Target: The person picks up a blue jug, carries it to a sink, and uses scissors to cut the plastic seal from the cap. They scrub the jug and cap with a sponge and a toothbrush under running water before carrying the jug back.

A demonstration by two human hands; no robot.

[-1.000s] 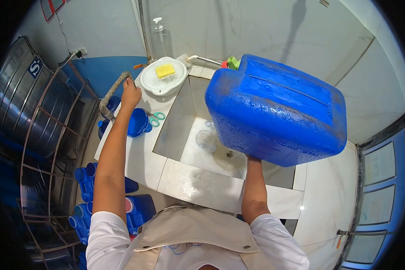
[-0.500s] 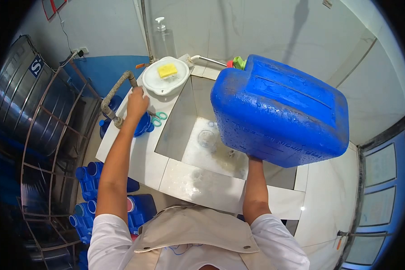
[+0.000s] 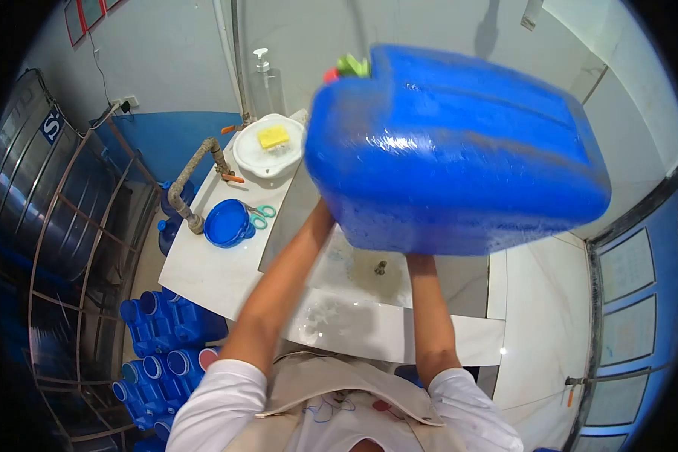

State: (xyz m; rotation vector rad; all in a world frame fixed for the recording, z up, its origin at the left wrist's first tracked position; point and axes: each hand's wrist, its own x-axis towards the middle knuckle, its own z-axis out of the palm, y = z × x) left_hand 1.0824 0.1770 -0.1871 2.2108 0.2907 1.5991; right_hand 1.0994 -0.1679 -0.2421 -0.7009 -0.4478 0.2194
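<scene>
A large wet blue jug [image 3: 459, 151] is held up above the sink [image 3: 467, 282], tilted, with a green and red piece at its upper left corner. My left hand [image 3: 325, 215] reaches to the jug's lower left side, its fingers hidden behind the jug. Under the jug's bottom edge, my right hand [image 3: 420, 260] supports it, and those fingers are hidden too. Suds and water lie in the sink around the drain.
Left of the sink are a white basin [image 3: 267, 162] with a yellow sponge [image 3: 273, 136], a blue bowl [image 3: 227, 224], green scissors [image 3: 261, 217] and a pipe with a tap [image 3: 181, 177]. Blue jugs [image 3: 192, 320] stand on the floor; a pump bottle [image 3: 265, 89] stands behind.
My left hand has left the tap and moved right to the jug. The jug is higher, nearer and shifted a little left. The round suds-ringed shape in the sink no longer shows.
</scene>
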